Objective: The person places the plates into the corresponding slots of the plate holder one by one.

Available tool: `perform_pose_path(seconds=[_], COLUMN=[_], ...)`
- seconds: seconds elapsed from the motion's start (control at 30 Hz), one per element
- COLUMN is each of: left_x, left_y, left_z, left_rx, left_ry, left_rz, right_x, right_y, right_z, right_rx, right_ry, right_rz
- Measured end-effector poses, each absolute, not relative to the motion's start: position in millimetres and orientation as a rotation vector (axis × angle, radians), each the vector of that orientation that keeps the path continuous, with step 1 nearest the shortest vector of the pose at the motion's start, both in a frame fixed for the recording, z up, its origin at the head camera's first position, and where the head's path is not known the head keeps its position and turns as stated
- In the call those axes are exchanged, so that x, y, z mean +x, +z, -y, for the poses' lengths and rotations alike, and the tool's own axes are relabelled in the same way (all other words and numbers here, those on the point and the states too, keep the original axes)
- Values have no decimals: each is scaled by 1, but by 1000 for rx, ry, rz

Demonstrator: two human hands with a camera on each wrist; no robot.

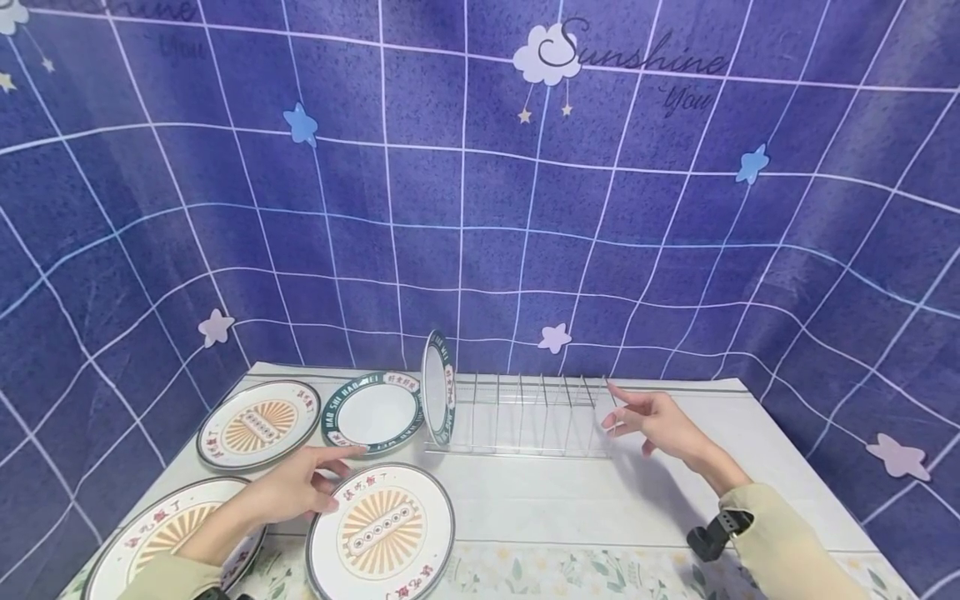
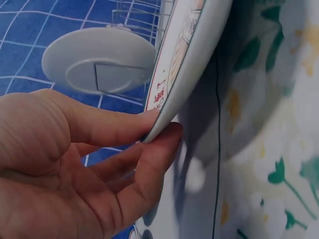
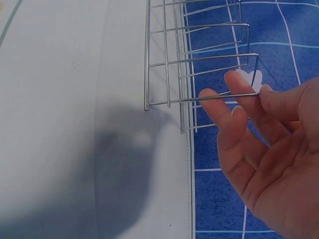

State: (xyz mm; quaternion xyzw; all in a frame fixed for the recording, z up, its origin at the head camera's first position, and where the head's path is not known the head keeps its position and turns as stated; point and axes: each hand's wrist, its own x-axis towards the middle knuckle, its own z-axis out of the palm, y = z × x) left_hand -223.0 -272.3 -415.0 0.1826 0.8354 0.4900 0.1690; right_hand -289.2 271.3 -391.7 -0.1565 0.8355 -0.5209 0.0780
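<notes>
with your left hand [image 1: 291, 483] you pinch the rim of the sunburst plate [image 1: 382, 537], front-left of the wire rack [image 1: 519, 454], likely because the edge gives purchase, while your right hand [image 1: 663, 423] pinches the rack's right end, perhaps steadying it, opposite the upright green-rimmed plate [image 1: 437, 392].

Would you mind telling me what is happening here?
A person's left hand pinches the rightmost sunburst plate by its edge; the right hand holds the right end of the wire rack. One green-rimmed plate stands at the rack's left end; another green-rimmed plate lies flat beside it, two more sunburst plates further left.
</notes>
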Motion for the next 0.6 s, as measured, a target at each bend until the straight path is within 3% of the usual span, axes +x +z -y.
perform_pose_path(seconds=[0.6], left_x=[-214], left_y=[-420], left_z=[275], left_rx=[487], left_ry=[1504], left_rz=[-2228], right_x=[-290], right_y=[-394], right_z=[-272], right_rx=[-475], right_ry=[-1536], right_rz=[-2525])
